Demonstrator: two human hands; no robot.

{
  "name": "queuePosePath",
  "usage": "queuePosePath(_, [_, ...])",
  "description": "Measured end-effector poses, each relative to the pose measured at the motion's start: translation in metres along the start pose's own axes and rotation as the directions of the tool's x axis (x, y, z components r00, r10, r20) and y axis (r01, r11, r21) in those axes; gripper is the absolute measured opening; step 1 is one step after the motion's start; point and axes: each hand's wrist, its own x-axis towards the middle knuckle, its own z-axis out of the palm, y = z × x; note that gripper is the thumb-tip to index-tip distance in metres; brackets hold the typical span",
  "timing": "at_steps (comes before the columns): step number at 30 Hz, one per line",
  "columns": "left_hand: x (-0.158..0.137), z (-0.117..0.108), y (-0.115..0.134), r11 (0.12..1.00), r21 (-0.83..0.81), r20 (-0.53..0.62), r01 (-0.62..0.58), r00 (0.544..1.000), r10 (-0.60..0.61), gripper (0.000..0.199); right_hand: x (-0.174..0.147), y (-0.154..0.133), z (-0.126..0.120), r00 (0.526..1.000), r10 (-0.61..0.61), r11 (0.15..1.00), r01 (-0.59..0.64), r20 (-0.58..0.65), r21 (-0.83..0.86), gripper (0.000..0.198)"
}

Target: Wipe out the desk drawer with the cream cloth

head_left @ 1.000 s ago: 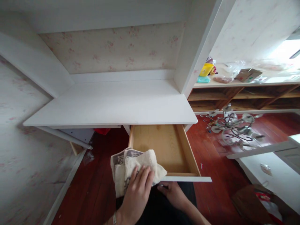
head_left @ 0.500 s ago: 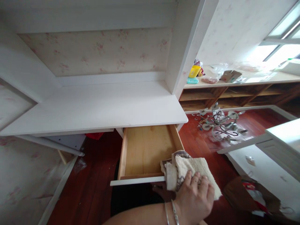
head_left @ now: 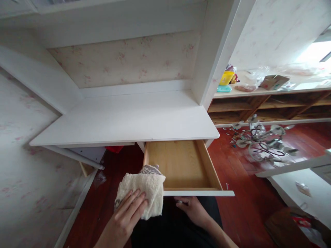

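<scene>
Cream terry cleaning cloth (head_left: 144,191) sits bunched over the left front corner of the open pale wooden drawer (head_left: 181,165), left hand (head_left: 126,213) pressing it flat-fingered, probably to wipe the rim. Right hand (head_left: 192,210) curls under the drawer's white front, likely steadying it. White desk top (head_left: 129,119) above, red wood floor (head_left: 243,193), chandelier (head_left: 261,143) lying there.
</scene>
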Motion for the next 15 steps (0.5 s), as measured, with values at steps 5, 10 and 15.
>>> queuePosePath(5, [0.002,0.011,0.004,0.998,-0.02,-0.009,0.054,0.998,-0.055,0.055,0.007,-0.004,-0.005,1.0,-0.027,0.998,0.027,-0.013,0.059,0.039])
queuePosePath(10, [0.058,0.025,0.038,0.983,-0.164,-0.083,0.082,0.992,-0.097,0.051,0.011,-0.008,-0.006,0.99,-0.142,0.988,0.143,-0.013,0.065,0.038])
queuePosePath(15, [0.132,0.037,0.094,0.941,-0.336,-0.147,-0.032,0.989,-0.019,0.038,-0.001,0.005,0.002,0.928,-0.06,0.995,0.027,-0.367,-0.096,0.053])
